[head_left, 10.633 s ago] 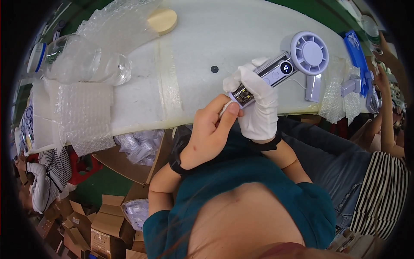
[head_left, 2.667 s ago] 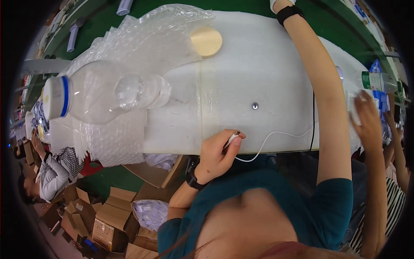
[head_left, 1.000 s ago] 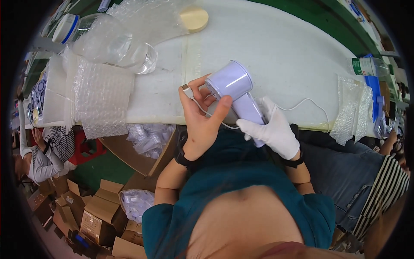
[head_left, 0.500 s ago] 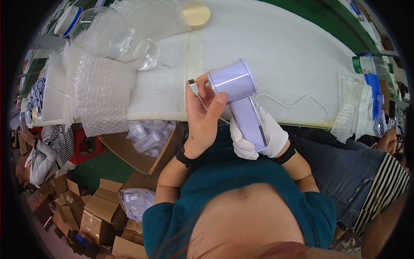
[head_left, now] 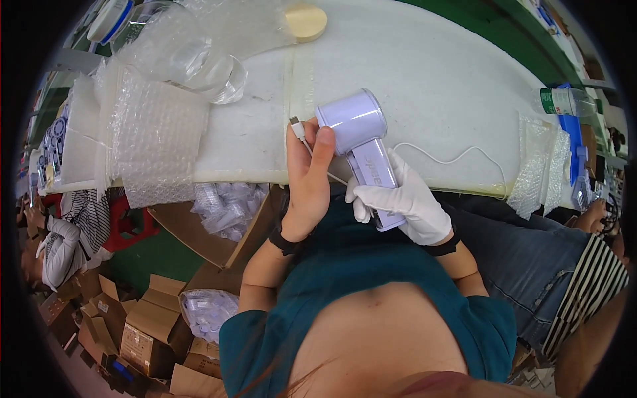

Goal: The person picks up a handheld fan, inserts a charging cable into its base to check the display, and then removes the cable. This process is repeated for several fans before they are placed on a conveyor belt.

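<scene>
A lavender hair-dryer-shaped handheld device (head_left: 353,123), with a round barrel and a straight handle, is held over the table's near edge. My right hand (head_left: 418,207), in a white glove, grips the handle from the right. My bare left hand (head_left: 306,189) steadies the barrel's left side, thumb up against it. Between its fingers sticks up the white USB plug (head_left: 298,129) of a cable, which runs down across the palm. A white cable (head_left: 458,156) also lies in a loose curve on the table, right of the device.
Bubble wrap (head_left: 159,136) and a large clear bottle (head_left: 169,50) occupy the table's left. A yellowish round pad (head_left: 306,23) lies at the back. More bubble wrap (head_left: 541,162) hangs over the right edge. Open cartons (head_left: 156,325) stand lower left; a person in jeans (head_left: 524,265) is close on my right.
My right hand has shifted its grip, and the handle has turned to show its printed face. The barrel has moved slightly left; my left thumb has moved up along it.
</scene>
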Motion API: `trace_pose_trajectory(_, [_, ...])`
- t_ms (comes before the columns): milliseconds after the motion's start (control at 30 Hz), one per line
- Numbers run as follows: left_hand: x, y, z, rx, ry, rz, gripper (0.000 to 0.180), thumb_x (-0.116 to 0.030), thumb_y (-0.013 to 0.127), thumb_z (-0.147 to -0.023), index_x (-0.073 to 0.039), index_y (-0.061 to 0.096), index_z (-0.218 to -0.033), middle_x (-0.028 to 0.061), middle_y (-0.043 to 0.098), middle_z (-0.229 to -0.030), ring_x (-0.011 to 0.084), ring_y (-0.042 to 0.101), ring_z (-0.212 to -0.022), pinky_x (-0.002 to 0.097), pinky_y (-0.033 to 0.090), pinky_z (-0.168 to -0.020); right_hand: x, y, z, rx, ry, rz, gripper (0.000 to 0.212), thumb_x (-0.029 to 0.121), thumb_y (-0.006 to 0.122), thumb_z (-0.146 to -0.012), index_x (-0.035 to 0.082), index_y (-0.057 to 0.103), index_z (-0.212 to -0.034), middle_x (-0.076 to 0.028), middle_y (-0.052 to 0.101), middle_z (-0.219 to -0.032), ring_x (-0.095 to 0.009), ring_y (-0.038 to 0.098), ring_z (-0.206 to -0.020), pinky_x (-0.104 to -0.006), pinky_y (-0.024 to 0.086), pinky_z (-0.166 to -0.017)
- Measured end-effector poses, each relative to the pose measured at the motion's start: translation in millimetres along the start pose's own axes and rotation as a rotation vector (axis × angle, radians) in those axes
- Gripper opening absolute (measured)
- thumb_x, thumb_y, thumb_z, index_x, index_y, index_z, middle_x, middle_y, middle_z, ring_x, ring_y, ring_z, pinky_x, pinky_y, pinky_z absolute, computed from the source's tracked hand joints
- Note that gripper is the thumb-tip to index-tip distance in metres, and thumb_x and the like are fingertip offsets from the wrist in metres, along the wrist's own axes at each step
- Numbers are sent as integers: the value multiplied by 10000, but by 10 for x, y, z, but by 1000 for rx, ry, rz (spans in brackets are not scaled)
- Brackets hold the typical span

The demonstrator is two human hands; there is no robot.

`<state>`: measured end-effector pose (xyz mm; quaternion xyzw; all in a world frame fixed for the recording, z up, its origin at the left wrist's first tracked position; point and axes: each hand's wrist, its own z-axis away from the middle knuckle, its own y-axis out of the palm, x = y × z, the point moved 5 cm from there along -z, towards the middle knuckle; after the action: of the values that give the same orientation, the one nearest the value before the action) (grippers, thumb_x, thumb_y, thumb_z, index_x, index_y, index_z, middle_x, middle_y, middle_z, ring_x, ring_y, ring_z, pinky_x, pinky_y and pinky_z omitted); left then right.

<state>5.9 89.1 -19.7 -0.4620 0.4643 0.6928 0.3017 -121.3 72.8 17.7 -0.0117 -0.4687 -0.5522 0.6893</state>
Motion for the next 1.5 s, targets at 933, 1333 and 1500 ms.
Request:
trace_pose_trajectory(933, [-158,353,291,558,-127,-122,429,-291,342,-944,-58,344,-585,-14,308,-509,71,246,-482,236,189,-466,268,-188,-100,122,-521,-632,361,217,474,-914,43,404,-1222,-101,467,-1057,-210,475,-945,-396,387,-901])
trace_pose_trajectory(1333, [-93,305,296,658,-371,131,427,-308,372,-932,-93,297,-570,-40,252,-522,66,203,-500,238,152,-475,276,-110,-3,95,-641,-343,429,166,577,-852,87,401,-1235,-87,497,-994,-209,487,-924,-414,400,-872])
trace_pose_trajectory(1500, [-149,245,288,747,-480,138,426,-309,385,-929,-99,297,-569,-43,247,-527,64,194,-504,236,143,-471,246,-88,-1,105,-636,-252,460,171,607,-829,93,400,-1233,-77,509,-962,-208,496,-897,-411,403,-868])
